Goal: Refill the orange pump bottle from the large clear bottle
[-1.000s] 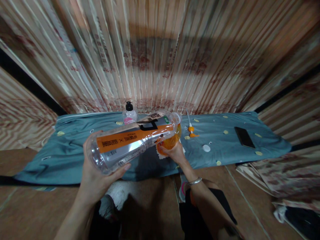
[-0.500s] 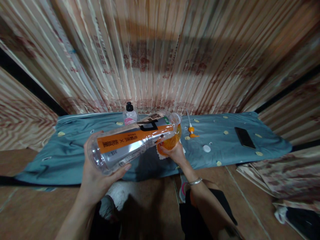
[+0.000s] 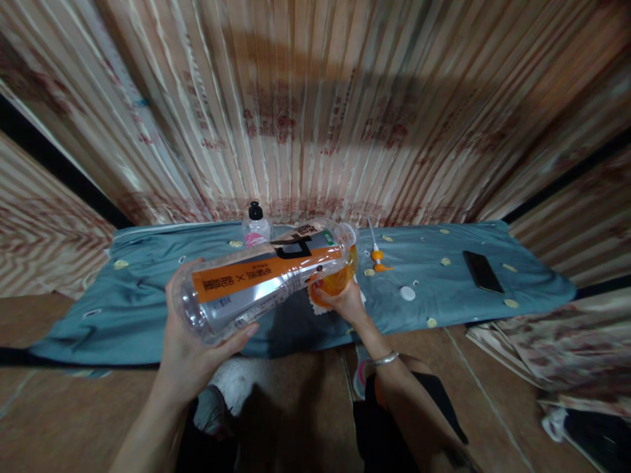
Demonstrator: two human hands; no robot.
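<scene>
My left hand (image 3: 190,341) grips the base of a large clear plastic bottle (image 3: 261,279) with an orange and black label. The bottle lies almost level, its open mouth tipped to the right. My right hand (image 3: 342,301) is closed around a small container of orange liquid (image 3: 340,279) right under the bottle's mouth, above the blue cloth (image 3: 148,289).
On the cloth stand a small bottle with a black cap (image 3: 256,226), an orange pump head with a tube (image 3: 377,253), a white cap (image 3: 407,293) and a dark phone (image 3: 482,270). A striped curtain hangs behind. Folded fabric (image 3: 542,355) lies at the right on the brown floor.
</scene>
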